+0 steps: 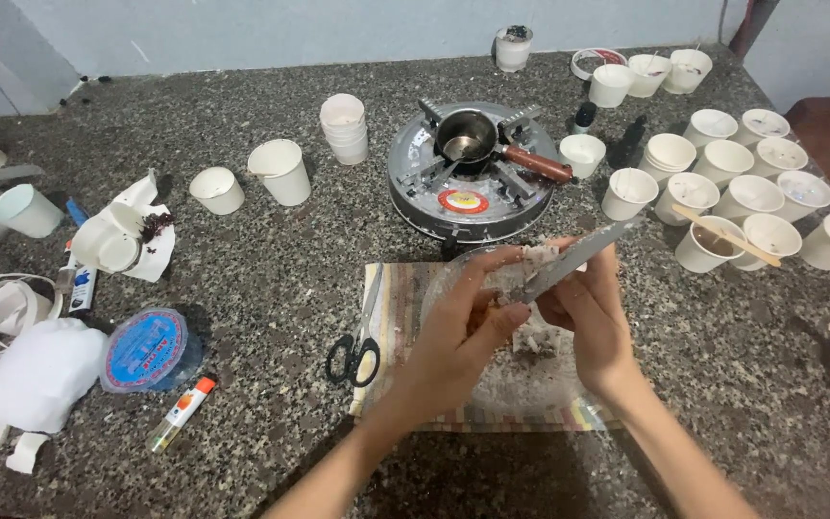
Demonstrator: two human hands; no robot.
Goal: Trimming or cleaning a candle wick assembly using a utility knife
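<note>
My left hand (463,322) holds a pale waxy lump (536,258) over a clear plastic sheet (521,375) strewn with pale shavings. My right hand (590,312) grips a long metal knife (583,253), its blade laid against the lump and pointing up to the right. Both hands hover above a striped mat (398,308) on the dark speckled counter. Black-handled scissors (357,348) lie on the mat's left edge, just left of my left hand.
A round portable stove (463,187) carries a small metal pot with a brown handle (473,139). Many white paper cups (737,187) crowd the right side, more stand at the left (280,171). A blue tape roll (144,349), glue stick (183,411) and white plastic clutter lie left.
</note>
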